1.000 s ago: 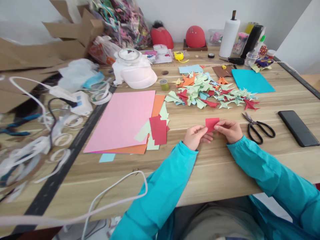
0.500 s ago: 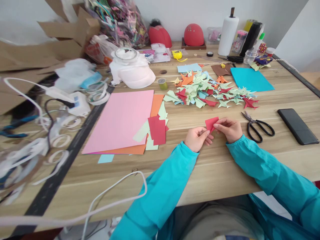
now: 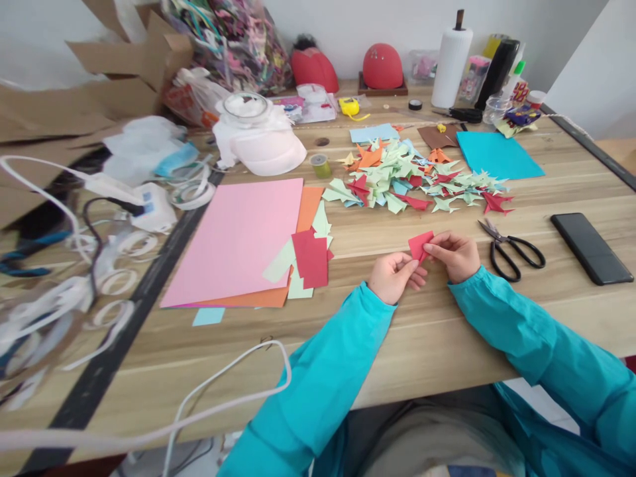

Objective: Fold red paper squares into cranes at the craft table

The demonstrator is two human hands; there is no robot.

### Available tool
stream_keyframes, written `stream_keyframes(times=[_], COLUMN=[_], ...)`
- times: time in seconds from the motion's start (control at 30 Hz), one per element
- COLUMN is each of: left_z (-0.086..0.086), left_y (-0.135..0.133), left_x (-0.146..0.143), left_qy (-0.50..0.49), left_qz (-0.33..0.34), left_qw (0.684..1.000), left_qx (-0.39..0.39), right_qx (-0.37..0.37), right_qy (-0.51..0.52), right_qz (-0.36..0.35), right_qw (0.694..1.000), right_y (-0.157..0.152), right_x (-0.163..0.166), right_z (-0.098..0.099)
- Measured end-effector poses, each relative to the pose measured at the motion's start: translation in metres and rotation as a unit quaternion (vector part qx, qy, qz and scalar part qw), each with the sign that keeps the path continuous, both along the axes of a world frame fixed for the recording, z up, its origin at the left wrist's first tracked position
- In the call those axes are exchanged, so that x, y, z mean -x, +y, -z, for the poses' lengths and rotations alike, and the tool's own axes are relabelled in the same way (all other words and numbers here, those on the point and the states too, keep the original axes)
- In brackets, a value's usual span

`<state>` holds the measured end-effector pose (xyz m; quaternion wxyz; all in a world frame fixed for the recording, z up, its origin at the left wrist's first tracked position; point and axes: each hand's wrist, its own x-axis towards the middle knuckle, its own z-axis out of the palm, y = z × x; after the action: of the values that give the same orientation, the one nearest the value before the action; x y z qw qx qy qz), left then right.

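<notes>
Both my hands meet over the wooden table, pinching a small red paper piece (image 3: 420, 244). My left hand (image 3: 395, 276) grips its lower left corner with closed fingers. My right hand (image 3: 453, 254) holds its right edge, fingers curled. Just beyond them lies a heap of folded paper shapes (image 3: 412, 179) in green, red, orange and blue. Red paper squares (image 3: 311, 257) rest to the left on a stack of pink and orange sheets (image 3: 238, 238).
Black scissors (image 3: 514, 244) and a dark phone (image 3: 590, 247) lie to the right. A blue sheet (image 3: 497, 156), a paper towel roll (image 3: 451, 58) and bottles stand at the back. Tape rolls, white cables (image 3: 218, 391) and cardboard crowd the left side.
The red paper piece has tilted and folded slightly between my fingers; my hands stay in nearly the same place.
</notes>
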<state>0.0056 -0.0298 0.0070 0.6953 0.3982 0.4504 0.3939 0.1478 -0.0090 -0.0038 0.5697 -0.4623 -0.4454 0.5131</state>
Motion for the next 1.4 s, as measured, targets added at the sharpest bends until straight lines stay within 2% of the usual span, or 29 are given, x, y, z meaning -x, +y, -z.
stream_keyframes(times=[0.27,0.5,0.8,1.03,1.2,1.4], left_z=[0.0007,-0.0026,-0.0027,-0.001,-0.0012,-0.0041], left_y=[0.0013,0.0046,0.0001,0.0006,0.0011,0.0026], left_x=[0.0008,0.005,0.0024,0.0038,0.0038,0.005], left_qy=[-0.008,-0.026,0.042,0.085,0.074,0.023], left_qz=[0.008,0.038,0.049,0.061,0.069,0.096], left_qw=[1.0,0.997,0.998,0.995,0.995,0.993], left_qx=[0.016,0.064,-0.002,0.002,0.015,0.067], right_qx=[-0.001,0.007,0.03,0.044,0.058,0.064], right_qy=[0.035,0.037,0.026,0.025,0.036,0.043], right_qz=[-0.002,-0.012,-0.073,-0.068,-0.066,-0.06], right_qw=[0.999,0.999,0.997,0.996,0.995,0.995], right_y=[0.0002,0.0011,-0.0052,-0.005,-0.0045,-0.0026], right_x=[0.0013,0.0001,0.005,0.0046,0.0042,0.0031], right_z=[-0.0001,-0.0017,-0.0042,-0.0037,-0.0041,-0.0046])
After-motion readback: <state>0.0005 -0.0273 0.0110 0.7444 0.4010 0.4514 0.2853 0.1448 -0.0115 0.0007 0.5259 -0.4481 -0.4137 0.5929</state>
